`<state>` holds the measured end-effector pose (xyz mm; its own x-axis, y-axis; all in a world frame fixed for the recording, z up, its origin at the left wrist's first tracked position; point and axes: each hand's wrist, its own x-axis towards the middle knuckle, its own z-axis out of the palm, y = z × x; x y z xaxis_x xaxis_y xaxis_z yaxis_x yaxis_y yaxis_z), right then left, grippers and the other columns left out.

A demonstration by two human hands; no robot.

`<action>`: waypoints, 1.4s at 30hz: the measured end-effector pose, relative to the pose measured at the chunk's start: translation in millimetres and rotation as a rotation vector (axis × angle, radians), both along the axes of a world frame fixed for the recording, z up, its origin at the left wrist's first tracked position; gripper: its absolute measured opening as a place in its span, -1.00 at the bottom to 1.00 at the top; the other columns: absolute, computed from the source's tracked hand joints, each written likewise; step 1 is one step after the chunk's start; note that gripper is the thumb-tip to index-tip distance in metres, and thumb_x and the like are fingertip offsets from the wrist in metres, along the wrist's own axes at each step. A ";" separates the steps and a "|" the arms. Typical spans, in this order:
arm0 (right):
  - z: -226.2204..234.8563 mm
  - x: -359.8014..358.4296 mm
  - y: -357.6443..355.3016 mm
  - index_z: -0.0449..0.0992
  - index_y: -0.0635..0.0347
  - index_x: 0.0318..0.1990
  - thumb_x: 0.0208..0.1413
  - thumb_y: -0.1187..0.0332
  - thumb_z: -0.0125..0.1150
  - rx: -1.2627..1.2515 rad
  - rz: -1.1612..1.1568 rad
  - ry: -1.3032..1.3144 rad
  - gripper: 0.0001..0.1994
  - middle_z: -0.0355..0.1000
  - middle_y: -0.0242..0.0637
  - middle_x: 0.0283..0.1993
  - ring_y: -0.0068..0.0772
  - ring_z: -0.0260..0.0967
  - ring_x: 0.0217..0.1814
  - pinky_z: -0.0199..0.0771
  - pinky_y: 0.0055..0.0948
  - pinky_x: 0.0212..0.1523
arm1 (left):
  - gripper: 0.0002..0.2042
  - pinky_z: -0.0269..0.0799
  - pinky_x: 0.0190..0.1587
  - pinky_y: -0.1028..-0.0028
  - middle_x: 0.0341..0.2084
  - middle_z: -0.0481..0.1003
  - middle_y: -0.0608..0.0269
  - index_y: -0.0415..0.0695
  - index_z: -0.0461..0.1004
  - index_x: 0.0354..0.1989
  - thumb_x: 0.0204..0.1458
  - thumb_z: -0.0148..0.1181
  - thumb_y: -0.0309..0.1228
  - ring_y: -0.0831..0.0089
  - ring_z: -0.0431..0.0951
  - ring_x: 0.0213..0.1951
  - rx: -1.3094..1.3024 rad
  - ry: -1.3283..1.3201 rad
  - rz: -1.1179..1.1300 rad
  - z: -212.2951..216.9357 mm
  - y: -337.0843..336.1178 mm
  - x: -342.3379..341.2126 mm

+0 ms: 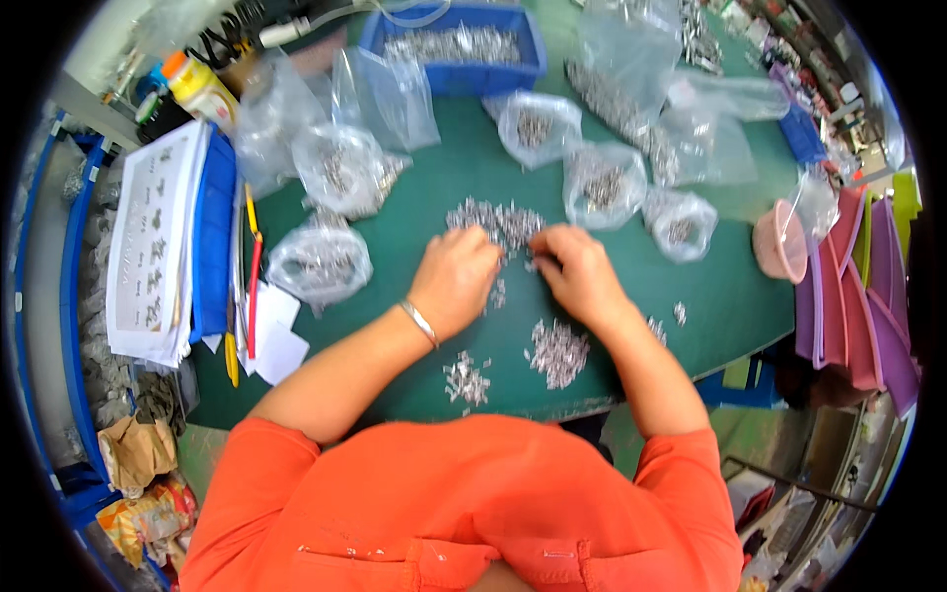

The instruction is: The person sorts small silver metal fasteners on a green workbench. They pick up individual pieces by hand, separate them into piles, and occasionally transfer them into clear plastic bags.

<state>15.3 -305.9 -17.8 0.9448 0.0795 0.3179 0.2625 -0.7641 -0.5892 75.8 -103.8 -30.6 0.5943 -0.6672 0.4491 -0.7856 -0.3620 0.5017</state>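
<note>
Sorting small metal pieces by hand looks like the step we are on, judging from the separate piles in front of us. The main heap [503, 221] lies on the green table [725, 281], with our left hand [454, 278] at its near left edge and our right hand [580, 268] at its near right edge. Our left fingers curl inward and hide their tips, so we cannot tell whether they pinch a piece. Our right thumb and forefinger bend toward the heap, but the pieces are too small to tell whether they are clamped on one.

Between our wrists sits a small cluster [498, 294]. Nearer our body are a larger pile [558, 355] and, to its left, a looser pile [466, 380], well apart from each other. Open plastic bags of pieces, such as the left bag [361, 264], stand around the heap.

We judge that the next move calls for separating a few pieces from the heap with light fingertips and drawing them toward the right pile. Sweeping too broadly could mix the groups, so our forearms need to clear them.
</note>
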 end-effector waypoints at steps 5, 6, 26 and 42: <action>3.5 10.2 7.2 0.49 0.21 -0.28 -0.07 0.56 0.25 -0.024 0.007 0.031 -0.83 0.44 -0.12 -0.34 0.02 0.41 -0.20 0.45 -0.13 -0.17 | -0.95 0.32 -0.26 0.22 -0.42 0.39 0.21 -0.08 0.47 -0.42 -0.07 0.20 -0.50 0.16 0.45 -0.30 0.105 -0.053 0.059 -5.2 5.4 7.8; 5.3 9.1 8.5 0.49 0.20 -0.26 -0.07 0.56 0.25 -0.037 0.003 0.035 -0.82 0.44 -0.12 -0.33 0.02 0.41 -0.20 0.45 -0.12 -0.18 | -0.95 0.32 -0.27 0.21 -0.42 0.39 0.23 -0.07 0.46 -0.45 -0.07 0.20 -0.50 0.17 0.46 -0.30 0.115 -0.047 0.073 -5.5 4.3 7.1; 10.3 -2.9 32.2 0.53 0.26 -0.26 -0.17 0.69 0.13 -0.002 0.232 -0.077 -0.73 0.47 -0.15 -0.18 -0.04 0.40 -0.13 0.45 -0.21 -0.09 | -0.93 0.32 -0.26 0.22 -0.40 0.37 0.19 -0.15 0.43 -0.40 -0.09 0.15 -0.54 0.14 0.44 -0.30 0.045 0.000 0.011 -4.5 9.5 -6.8; 14.5 -26.9 15.2 0.50 0.28 -0.18 -0.16 0.74 0.06 0.051 0.197 -0.043 -0.66 0.48 -0.08 -0.21 0.05 0.41 -0.13 0.45 -0.18 -0.09 | -0.85 0.47 -0.20 0.33 -0.35 0.50 0.07 -0.25 0.52 -0.31 -0.07 0.18 -0.70 0.12 0.54 -0.29 -0.070 0.216 -0.033 13.0 51.2 -21.0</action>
